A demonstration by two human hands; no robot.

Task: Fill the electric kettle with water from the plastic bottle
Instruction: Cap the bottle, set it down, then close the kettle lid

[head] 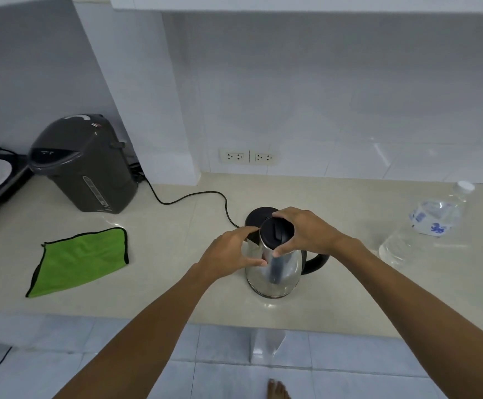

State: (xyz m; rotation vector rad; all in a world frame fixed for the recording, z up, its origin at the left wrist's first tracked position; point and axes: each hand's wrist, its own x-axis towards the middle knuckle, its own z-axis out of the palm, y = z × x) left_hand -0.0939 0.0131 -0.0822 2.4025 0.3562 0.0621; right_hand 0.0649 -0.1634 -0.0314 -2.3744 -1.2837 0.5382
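The electric kettle is standing on the pale countertop near its front edge, lifted off its black power base, which is lying just behind it with the cord trailing left. The left hand is bracing the polished steel wall, fingers spread and curved against it, thumb low on the body. The right hand is reaching over the black lid, thumb and fingertips pinching its rim from opposite sides; the lid is sitting closed. The plastic bottle is resting well apart to the right, white cap on, largely full by appearance. Judged: the step in hand is opening the lid. The steel body is stiff but smooth and likely slippery, so the black handle on the right is offering the surer hold. The bottle is thin-walled, likely to yield under squeeze and heavy with water; gripping it at mid-body by the label seems advisable. A green cloth is lying to the left.
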